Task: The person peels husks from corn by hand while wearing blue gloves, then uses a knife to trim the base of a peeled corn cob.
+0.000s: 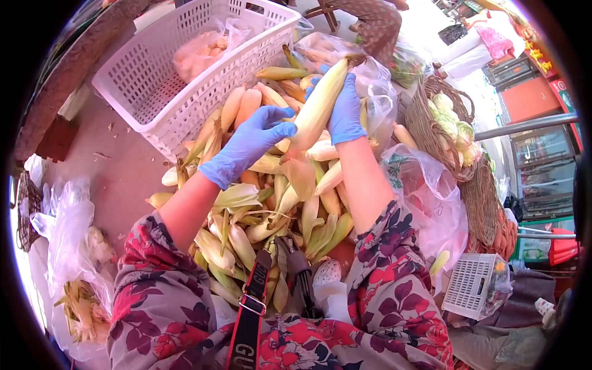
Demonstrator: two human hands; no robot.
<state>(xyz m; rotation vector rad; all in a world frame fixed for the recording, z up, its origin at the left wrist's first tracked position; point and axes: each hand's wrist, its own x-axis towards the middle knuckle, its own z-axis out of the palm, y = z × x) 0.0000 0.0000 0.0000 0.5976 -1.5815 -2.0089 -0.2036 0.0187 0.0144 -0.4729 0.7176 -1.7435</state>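
My right hand [347,114], in a blue glove, is wrapped round an ear of corn [322,102] from its right side. The ear slants with its brown stalk end up and away, pale husk still on it, and a loose flap of husk [298,176] hangs from its lower end. My left hand [256,139], gloved in blue too, is close beside the lower part of this ear, thumb and forefinger apart with a gap between them. Below both hands lies a heap of corn ears [283,216], some in husk and some with pale yellow kernels or inner leaves showing.
A white plastic crate [203,86] holding a bag stands at the far left. Plastic bags [425,191] and a woven basket with cabbages [453,120] are on the right, near a small crate [472,283]. Bagged husks [86,308] lie at left. Another person's leg [377,28] shows beyond.
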